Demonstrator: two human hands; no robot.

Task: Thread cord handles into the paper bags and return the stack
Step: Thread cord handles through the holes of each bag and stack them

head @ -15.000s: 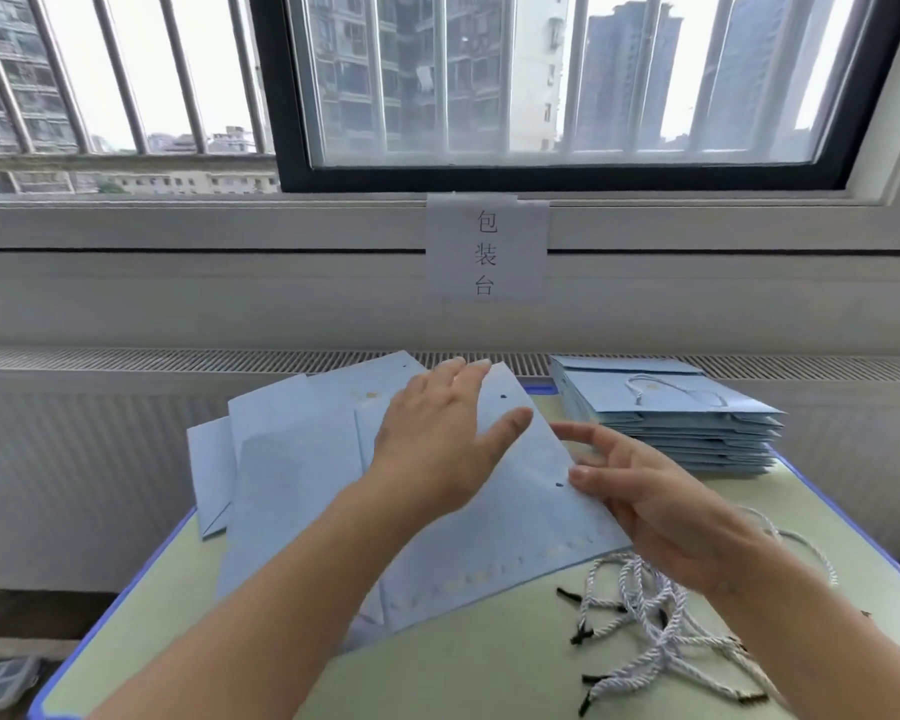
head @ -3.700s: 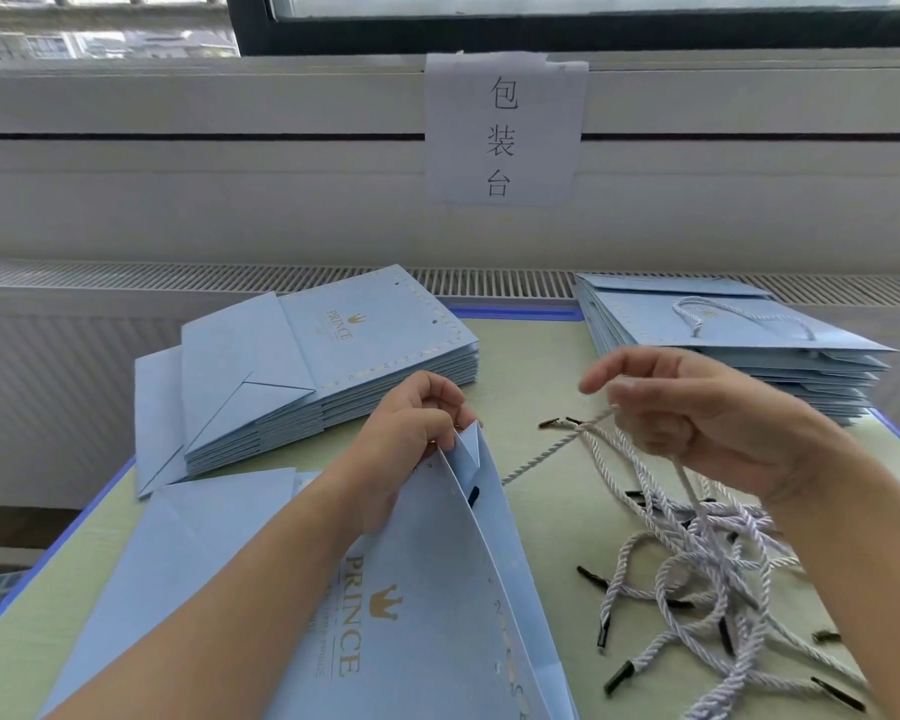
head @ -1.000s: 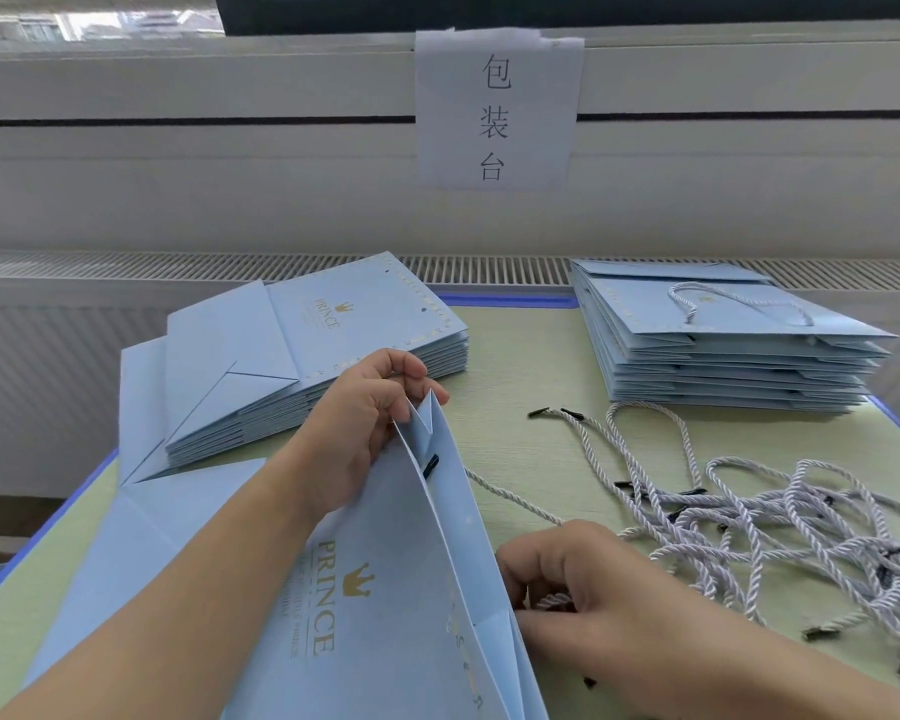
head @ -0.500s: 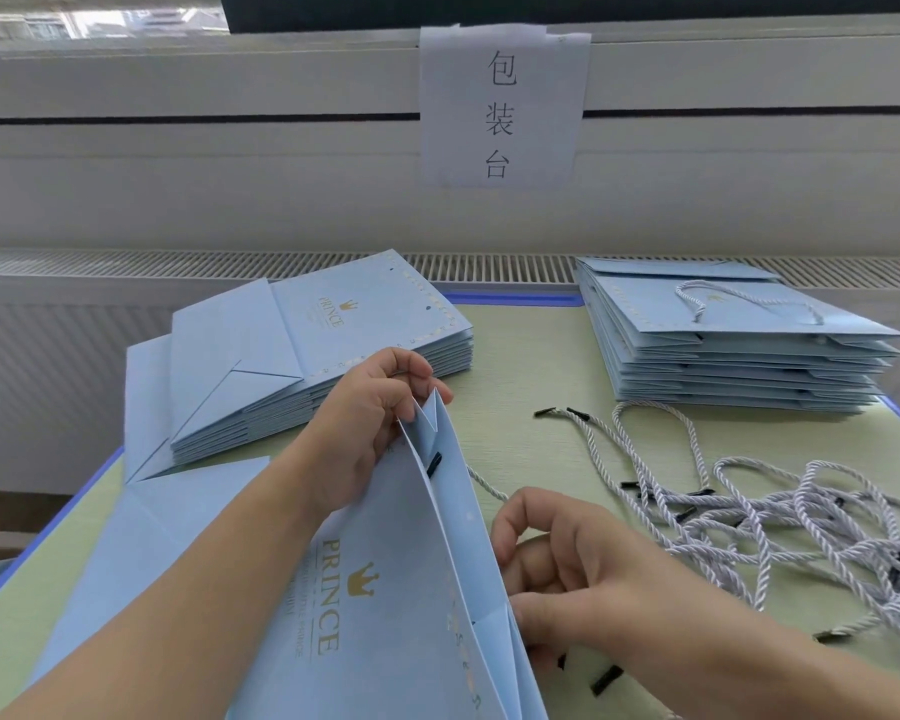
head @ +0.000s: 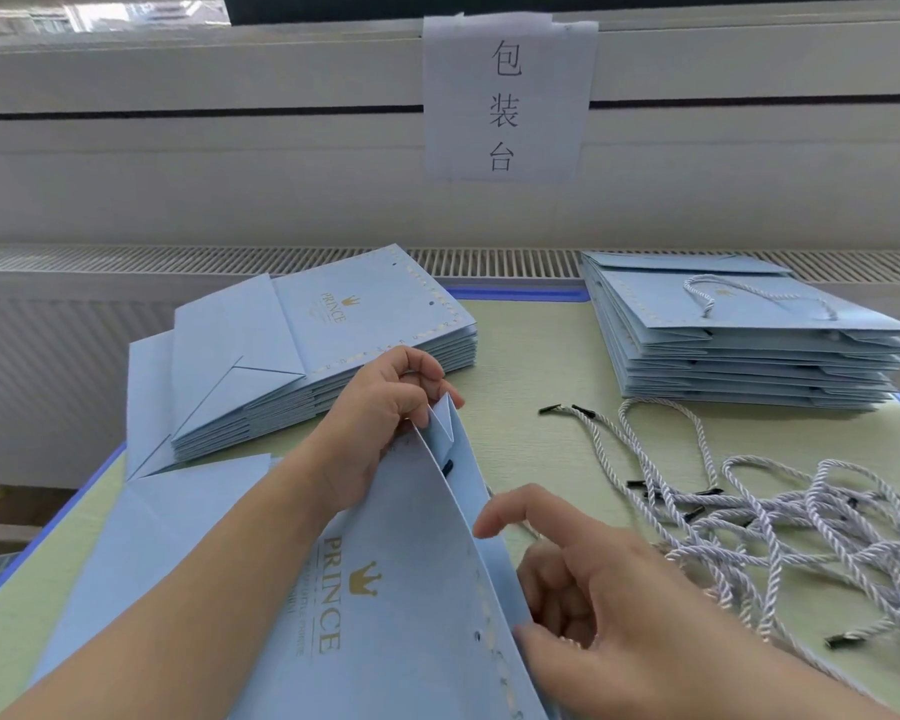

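Your left hand [head: 380,407] pinches the paper bag [head: 385,589] mouth apart, exposing holes; your right hand [head: 593,600], fingers curled, grip contents unclear.

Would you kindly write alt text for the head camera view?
A left hand pinches a light-blue paper bag open while the right hand works at its edge. Loose cord handles lie right, between two bag stacks.

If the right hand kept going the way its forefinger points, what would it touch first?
Most likely the blue paper bag that the left hand holds open: the right hand has its forefinger aimed up and left at the bag's near panel, almost touching. Depth is hard to judge.
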